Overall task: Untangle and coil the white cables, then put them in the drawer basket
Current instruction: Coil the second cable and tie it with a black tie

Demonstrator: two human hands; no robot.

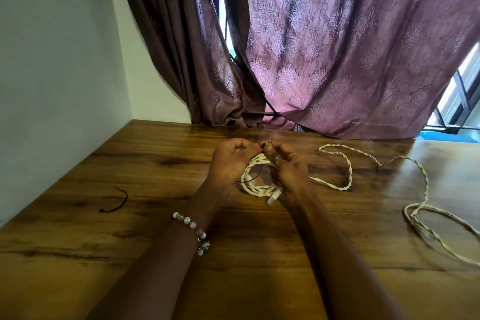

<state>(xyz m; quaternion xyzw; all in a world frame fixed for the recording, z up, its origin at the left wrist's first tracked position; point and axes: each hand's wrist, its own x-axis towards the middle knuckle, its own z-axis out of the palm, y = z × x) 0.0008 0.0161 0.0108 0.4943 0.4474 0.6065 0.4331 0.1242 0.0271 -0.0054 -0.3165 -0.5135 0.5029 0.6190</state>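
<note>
A small coil of twisted white cable sits between my hands above the wooden table. My left hand grips the coil's left side with curled fingers. My right hand, with a ring on one finger, holds the coil's right side and pinches a thin black tie at the top. A clear plug hangs from the coil's lower edge. The rest of the white cable trails right across the table in loose loops. No drawer basket is in view.
A short black tie lies on the table at the left. Purple curtains hang behind the table's far edge, with a window at the right. A white wall borders the left side.
</note>
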